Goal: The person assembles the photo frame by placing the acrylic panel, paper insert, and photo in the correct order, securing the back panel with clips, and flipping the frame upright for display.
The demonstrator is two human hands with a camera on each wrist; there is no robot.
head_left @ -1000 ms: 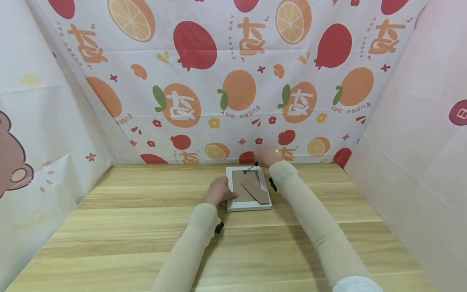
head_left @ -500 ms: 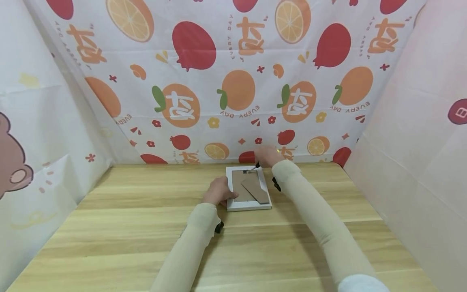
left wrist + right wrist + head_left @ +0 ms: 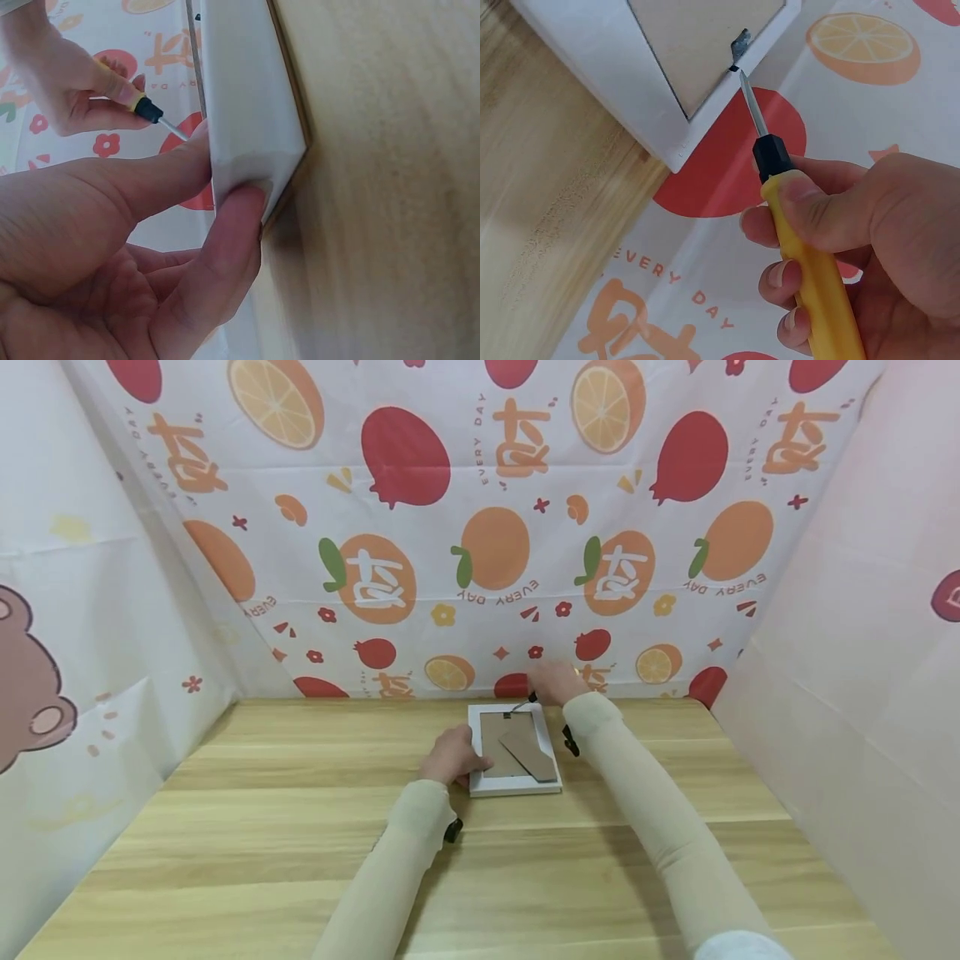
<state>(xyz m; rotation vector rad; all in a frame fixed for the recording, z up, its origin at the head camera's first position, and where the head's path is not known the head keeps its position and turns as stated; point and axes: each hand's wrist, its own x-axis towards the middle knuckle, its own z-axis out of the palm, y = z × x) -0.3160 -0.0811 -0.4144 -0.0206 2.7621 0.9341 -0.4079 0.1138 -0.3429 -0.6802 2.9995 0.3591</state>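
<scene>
A white picture frame lies back side up at the far edge of the table, its brown backing board facing upward. A folded cardboard stand slants across that board. My left hand grips the frame's left side, thumb on top and fingers against the outer edge. In my right hand is a screwdriver with a yellow handle and black collar. Its metal tip is at a small dark metal clip by the frame's far edge; whether they touch I cannot tell.
The wooden table stretches out in front of and beside the frame. A fruit-printed cloth rises right behind it, close to my right hand. Pale cloth walls stand at both sides.
My right hand has shifted very slightly, with the screwdriver still near the clip. The left hand keeps its hold, and the frame stays in place. The head view has moved a little.
</scene>
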